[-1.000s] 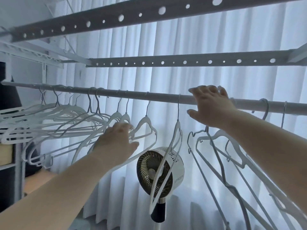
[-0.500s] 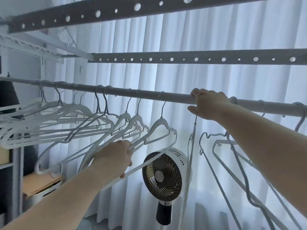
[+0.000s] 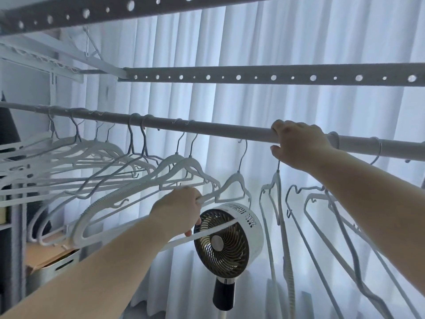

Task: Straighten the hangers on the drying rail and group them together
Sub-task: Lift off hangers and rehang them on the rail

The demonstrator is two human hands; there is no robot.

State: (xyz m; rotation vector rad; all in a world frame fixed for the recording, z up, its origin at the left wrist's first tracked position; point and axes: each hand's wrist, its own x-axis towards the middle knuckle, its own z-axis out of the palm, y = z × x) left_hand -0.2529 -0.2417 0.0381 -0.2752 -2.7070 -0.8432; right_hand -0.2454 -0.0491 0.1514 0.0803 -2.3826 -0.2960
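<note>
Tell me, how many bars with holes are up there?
2. The top bar crosses the upper edge; the lower bar runs just above the round rail. More could be out of view.

From the drying rail [image 3: 218,130] across mid-frame, hangers [image 3: 189,160] are hung, bunched at left, spread at right; a fan [image 3: 222,242] is stood below centre, before the curtain [image 3: 287,38].

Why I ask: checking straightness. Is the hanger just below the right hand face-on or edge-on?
Edge-on: the hanger below the right hand shows only a narrow profile, its shoulders nearly overlapping.
</note>
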